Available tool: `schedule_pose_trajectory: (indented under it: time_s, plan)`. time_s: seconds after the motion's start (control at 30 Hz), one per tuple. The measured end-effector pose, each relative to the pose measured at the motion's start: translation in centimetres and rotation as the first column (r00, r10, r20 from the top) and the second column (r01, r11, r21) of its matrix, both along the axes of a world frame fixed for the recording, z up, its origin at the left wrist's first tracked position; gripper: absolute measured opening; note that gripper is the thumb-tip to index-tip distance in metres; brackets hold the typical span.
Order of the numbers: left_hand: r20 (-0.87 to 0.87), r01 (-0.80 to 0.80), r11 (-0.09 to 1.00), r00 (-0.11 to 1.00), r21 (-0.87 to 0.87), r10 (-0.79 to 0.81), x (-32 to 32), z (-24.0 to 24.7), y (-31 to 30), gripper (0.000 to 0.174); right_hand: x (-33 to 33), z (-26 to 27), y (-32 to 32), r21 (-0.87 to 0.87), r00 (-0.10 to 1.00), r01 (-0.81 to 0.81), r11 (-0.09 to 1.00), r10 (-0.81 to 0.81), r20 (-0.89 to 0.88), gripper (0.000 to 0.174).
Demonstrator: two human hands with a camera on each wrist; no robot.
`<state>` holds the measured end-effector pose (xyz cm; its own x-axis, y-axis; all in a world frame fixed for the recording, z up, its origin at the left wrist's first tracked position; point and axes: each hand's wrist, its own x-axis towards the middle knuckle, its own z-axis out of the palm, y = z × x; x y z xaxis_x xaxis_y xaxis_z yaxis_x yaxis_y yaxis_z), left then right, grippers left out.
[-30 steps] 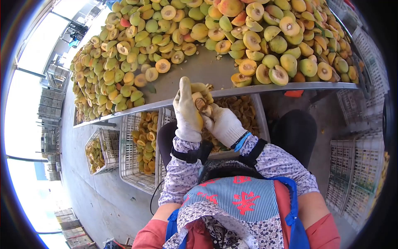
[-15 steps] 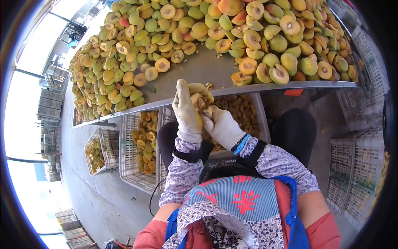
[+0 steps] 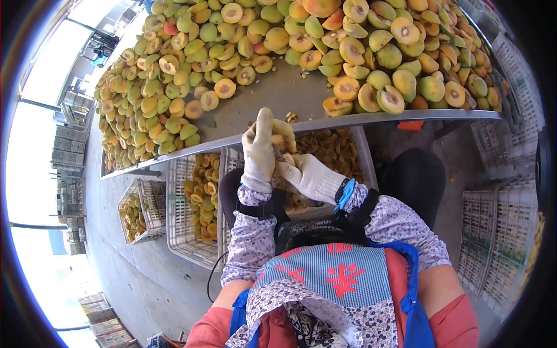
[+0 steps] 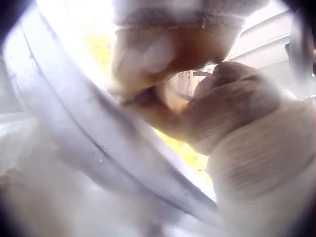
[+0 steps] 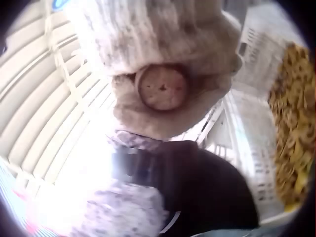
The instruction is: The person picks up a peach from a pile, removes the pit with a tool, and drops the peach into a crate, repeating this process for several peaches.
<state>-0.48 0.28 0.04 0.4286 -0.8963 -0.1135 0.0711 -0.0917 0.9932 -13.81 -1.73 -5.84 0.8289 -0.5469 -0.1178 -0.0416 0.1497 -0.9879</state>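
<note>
Gloved, my left hand (image 3: 259,153) holds a yellow peach half (image 3: 279,142) in its curled fingers, thumb upright, just off the table's near edge. Close below it, my right hand (image 3: 313,177), also gloved, grips a tool. The round end of the tool's handle (image 5: 163,88) sticks out of the fist in the right wrist view. A thin curved metal strip (image 4: 201,74) shows between the hands in the left wrist view, close to the fruit. Fingers hide most of the tool.
A metal-edged table (image 3: 278,95) bears heaps of halved peaches (image 3: 406,87). Beneath its edge, a crate of pitted halves (image 3: 331,152) stands between the knees. White crates (image 3: 194,249) with more halves are at the left; stacked crates (image 3: 493,243) stand at the right.
The right hand has shifted slightly down and right, toward the body. The left hand has turned a little, and the fruit's brown hollow no longer shows in the head view.
</note>
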Motion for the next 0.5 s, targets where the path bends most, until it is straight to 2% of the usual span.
schedule_pose_trajectory:
  time_s: [0.03,0.07,0.1,0.17,0.2,0.3,0.33,0.37,0.4,0.43,0.47,0.5]
  plan:
    - [-0.028,0.015,0.999,0.999,-0.035,-0.016,0.0,0.1,-0.1,0.060,-1.1,2.2,-0.5,0.283,0.991,-0.106,0.953,0.124,-0.048,0.042]
    - [-0.056,0.029,0.997,0.998,-0.069,-0.033,-0.2,0.2,-0.2,0.058,-1.8,3.6,-0.9,0.547,0.966,-0.181,0.817,0.253,-0.058,0.044]
    - [-0.083,0.042,0.994,0.995,-0.104,-0.050,-0.3,0.2,-0.3,0.057,-1.9,3.4,-1.1,0.643,0.960,-0.231,0.730,0.280,0.027,0.045]
    - [-0.347,-0.031,0.991,0.938,-0.130,-0.016,-0.6,-0.4,-0.5,0.052,-2.0,3.1,-1.4,0.786,0.932,-0.337,0.519,0.300,0.202,0.047]
    - [-0.470,-0.069,0.988,0.883,-0.136,-0.003,-0.7,-0.7,-0.6,0.051,-2.0,3.3,-1.5,0.788,0.944,-0.302,0.536,0.285,0.168,0.048]
    - [-0.642,-0.083,0.979,0.764,-0.188,-0.059,-0.4,-1.2,-0.8,0.044,-1.5,3.6,-1.0,0.540,0.971,-0.192,0.819,0.239,-0.017,0.048]
    - [-0.708,-0.077,0.972,0.698,-0.223,-0.106,0.2,-1.8,-0.9,0.043,-1.5,2.5,-1.3,0.406,0.974,-0.209,0.890,0.229,-0.001,0.045]
    - [-0.764,-0.074,0.963,0.626,-0.260,-0.158,1.2,-2.6,-1.2,0.041,-1.5,1.4,-1.2,0.100,0.986,-0.164,0.981,0.167,-0.026,0.042]
    - [-0.811,-0.077,0.952,0.546,-0.298,-0.210,1.6,-2.7,-1.3,0.040,-1.6,0.4,-1.0,-0.219,0.994,-0.107,0.970,0.103,-0.032,0.040]
    - [-0.788,-0.108,0.961,0.599,-0.255,-0.141,1.6,-2.7,-1.2,0.038,-1.7,-0.1,-0.9,-0.516,0.999,-0.039,0.856,0.037,-0.014,0.038]
    - [-0.759,-0.143,0.966,0.647,-0.215,-0.074,1.2,-1.8,-1.2,0.036,-2.3,1.8,-1.3,-0.490,0.977,-0.139,0.861,0.037,-0.211,0.036]
    - [-0.724,-0.184,0.967,0.690,-0.178,-0.002,0.9,-0.9,-1.0,0.034,-2.6,2.6,-1.5,-0.530,0.942,-0.156,0.834,-0.036,-0.334,0.036]
